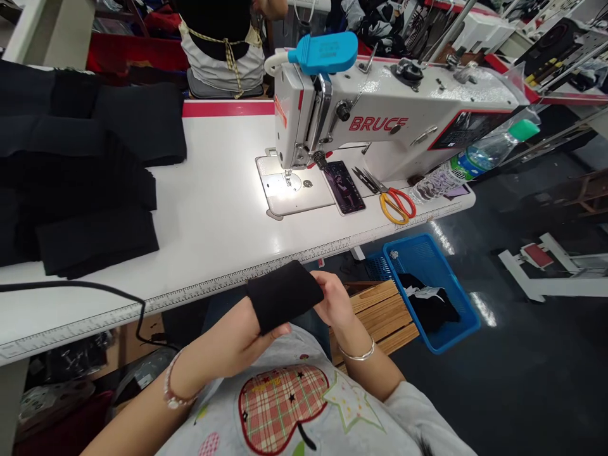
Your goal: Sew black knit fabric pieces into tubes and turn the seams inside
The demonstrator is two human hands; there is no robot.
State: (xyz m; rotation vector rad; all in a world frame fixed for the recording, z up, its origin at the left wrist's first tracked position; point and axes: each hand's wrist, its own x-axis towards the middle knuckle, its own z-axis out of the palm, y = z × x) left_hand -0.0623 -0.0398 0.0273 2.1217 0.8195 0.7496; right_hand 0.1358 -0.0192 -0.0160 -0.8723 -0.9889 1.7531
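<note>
While my left hand [240, 339] grips the left end of the black cloth [285, 296], thumb along its lower edge and fingers hidden by it, my right hand [334, 303] pinches the right end between thumb and fingers. Cloth is off the table [213, 190], held above my lap, near the ruled front edge. Past that edge: sewing machine [351, 95], lamp lit over the needle plate [287, 199], blue device [327, 54] on top of its head. Phone [346, 190] lies at the plate's right end, then black snips [363, 182] and scissors [399, 206], one handle yellow, one red. Bottle [453, 172], green cap, lies tilted beyond them. Dark folded stacks [99, 237] on the table's left. Blue basket [458, 342] below right with dark fabric [430, 310] inside, beside a slatted wooden seat [384, 313]. Another person [223, 54] is across the table
</note>
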